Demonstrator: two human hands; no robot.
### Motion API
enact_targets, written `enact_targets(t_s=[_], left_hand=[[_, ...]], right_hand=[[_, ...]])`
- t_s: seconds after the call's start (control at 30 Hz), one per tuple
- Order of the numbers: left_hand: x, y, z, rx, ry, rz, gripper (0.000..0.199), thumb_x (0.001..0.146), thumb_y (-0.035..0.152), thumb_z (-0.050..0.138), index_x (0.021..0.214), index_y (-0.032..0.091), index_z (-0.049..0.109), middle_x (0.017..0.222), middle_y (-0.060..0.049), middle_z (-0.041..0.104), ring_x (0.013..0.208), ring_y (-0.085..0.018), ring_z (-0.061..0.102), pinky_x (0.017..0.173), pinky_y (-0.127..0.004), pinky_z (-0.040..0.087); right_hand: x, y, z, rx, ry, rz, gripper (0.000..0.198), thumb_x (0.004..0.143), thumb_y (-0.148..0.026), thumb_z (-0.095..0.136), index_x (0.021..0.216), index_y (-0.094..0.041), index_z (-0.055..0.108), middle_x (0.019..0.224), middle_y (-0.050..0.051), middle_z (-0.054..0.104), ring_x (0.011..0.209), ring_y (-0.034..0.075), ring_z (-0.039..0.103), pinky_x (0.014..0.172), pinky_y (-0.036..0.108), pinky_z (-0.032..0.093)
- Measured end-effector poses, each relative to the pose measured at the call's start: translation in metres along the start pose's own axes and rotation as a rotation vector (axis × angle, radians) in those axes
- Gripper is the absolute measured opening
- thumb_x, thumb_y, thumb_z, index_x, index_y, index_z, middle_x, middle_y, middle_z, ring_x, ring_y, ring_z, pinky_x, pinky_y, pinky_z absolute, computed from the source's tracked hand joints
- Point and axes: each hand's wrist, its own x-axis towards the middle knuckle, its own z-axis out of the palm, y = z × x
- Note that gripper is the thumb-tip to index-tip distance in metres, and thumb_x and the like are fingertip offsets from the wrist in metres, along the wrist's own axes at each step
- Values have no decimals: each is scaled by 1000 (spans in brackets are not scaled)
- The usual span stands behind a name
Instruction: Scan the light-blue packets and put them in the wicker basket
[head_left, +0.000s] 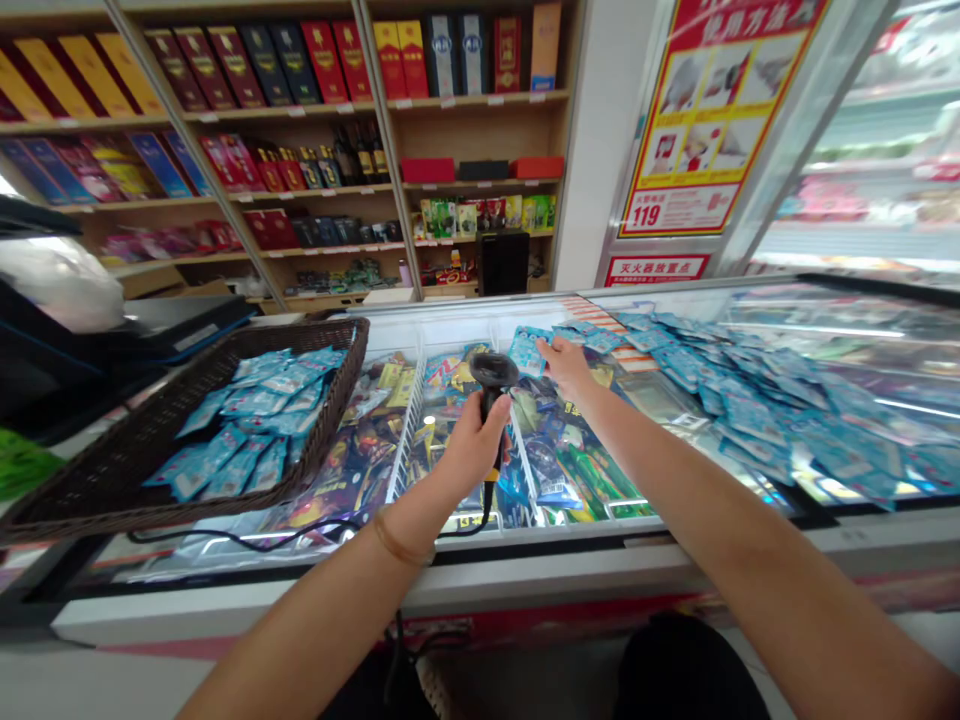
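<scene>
My left hand point(480, 440) is wrapped round the handle of a black barcode scanner point(493, 372), its head up and its cable trailing down to the left. In my right hand point(566, 365) a small blue packet point(529, 348) is pinched by its edge, just beyond the scanner head. Both hands are above the glass top of a chest freezer. Many more blue packets point(750, 385) lie spread over the glass to the right. Others are heaped in a brown wicker basket point(358, 350) on the left.
Under the glass, frozen goods point(577, 460) sit between white wire dividers point(409, 420). Behind the freezer stand shelves point(480, 100) of boxes and bottles. A red and yellow poster point(686, 130) hangs at the right. The scanner's black cable point(247, 540) runs along the front edge.
</scene>
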Motion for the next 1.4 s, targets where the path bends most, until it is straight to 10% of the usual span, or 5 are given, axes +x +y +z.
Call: enact_targets(t_s=[0.17,0.37,0.63,1.0,1.4], left_hand=[[-12,45,-47,-152,288,56,43,84,61,62,91,21,49,73,4,56,45,-7,51,38,-21,40],[-43,75,-126,-200,559,230,42,82,59,67,90,22,49,72,5,58,46,-7,53,40,-19,40],[-76,70,-163,-150,620,180,40,85,60,62,94,23,51,62,6,55,40,-9,51,37,-20,38],[-36,56,-110,-190,473,170,40,85,58,64,92,23,47,71,6,56,44,-7,52,39,-20,40],[32,22,6,-216,220,102,44,84,63,61,90,22,46,70,6,55,43,-7,50,40,-21,41]], right_hand=[[-14,-16,57,71,-118,213,23,86,-20,71,71,-20,54,58,-4,62,57,12,62,68,29,59],[-44,-36,187,104,-393,282,23,88,-16,72,72,-18,56,58,0,66,57,13,66,72,31,62],[-97,-35,290,154,-681,260,16,86,-25,76,78,-16,66,65,0,69,64,10,67,77,26,60],[-43,-17,183,83,-361,195,9,82,-9,71,79,-16,68,71,2,71,69,11,68,83,29,58],[44,6,-24,-918,32,-213,47,85,-16,57,131,-13,62,146,17,54,140,29,46,119,45,32]])
